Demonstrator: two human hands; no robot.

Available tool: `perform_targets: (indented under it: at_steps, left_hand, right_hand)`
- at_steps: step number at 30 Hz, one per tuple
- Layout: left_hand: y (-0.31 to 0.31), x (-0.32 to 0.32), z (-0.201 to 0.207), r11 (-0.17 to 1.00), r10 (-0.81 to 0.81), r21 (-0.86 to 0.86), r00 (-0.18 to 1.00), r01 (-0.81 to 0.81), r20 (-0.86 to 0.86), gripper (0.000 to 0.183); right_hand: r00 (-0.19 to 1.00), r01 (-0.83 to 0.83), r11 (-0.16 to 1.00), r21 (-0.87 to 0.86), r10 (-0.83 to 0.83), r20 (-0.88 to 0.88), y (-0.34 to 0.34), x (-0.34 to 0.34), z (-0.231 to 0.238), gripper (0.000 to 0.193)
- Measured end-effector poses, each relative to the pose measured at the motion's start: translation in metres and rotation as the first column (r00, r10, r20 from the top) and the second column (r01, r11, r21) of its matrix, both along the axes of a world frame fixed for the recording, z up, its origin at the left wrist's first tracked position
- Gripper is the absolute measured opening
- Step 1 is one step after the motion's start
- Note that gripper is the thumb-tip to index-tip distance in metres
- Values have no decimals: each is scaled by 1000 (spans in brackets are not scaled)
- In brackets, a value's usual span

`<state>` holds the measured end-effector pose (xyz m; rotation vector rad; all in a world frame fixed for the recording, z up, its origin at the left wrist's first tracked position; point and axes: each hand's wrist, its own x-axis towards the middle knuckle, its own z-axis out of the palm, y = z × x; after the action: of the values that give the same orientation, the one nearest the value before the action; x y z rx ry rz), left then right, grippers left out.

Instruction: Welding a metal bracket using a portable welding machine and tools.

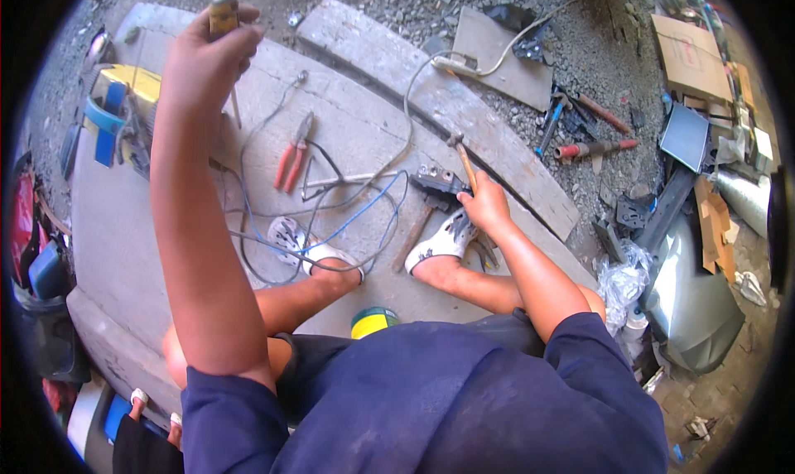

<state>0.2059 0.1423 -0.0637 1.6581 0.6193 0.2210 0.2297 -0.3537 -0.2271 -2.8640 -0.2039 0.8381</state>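
Head view: curled hands [207, 56] [489, 205] hold yellow-handled tool [223, 15] (left), hammer [468, 167] (right)

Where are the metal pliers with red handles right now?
In the head view, left of centre, the red-handled metal pliers lie on the flat grey slab, just beyond the person's white left shoe.

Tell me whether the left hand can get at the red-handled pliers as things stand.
Likely not right away: the pliers lie uncovered on the concrete slab, but the left hand is wrapped around a tool handle and would probably have to put that down first.
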Motion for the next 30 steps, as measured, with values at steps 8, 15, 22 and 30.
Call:
perform_targets:
  at_steps: [8,15,22,30]
  left_hand:
    - [-38,-120,113,966,-139,209,986,155,-87,15]
    - [-46,-149,74,979,-104,145,965,142,-239,14]
    - [-45,-145,62,924,-215,239,922,299,-323,18]
    - [-36,-139,50,911,-187,265,889,316,-419,20]
  right_hand:
    - [975,-214,977,7,213,54,45,75,49,37]
    - [521,-853,513,98,848,98,176,175,121,21]
    - [93,-993,96,63,994,-49,298,209,79,22]
    - [-56,-989,-50,141,998,-39,381,217,9,30]
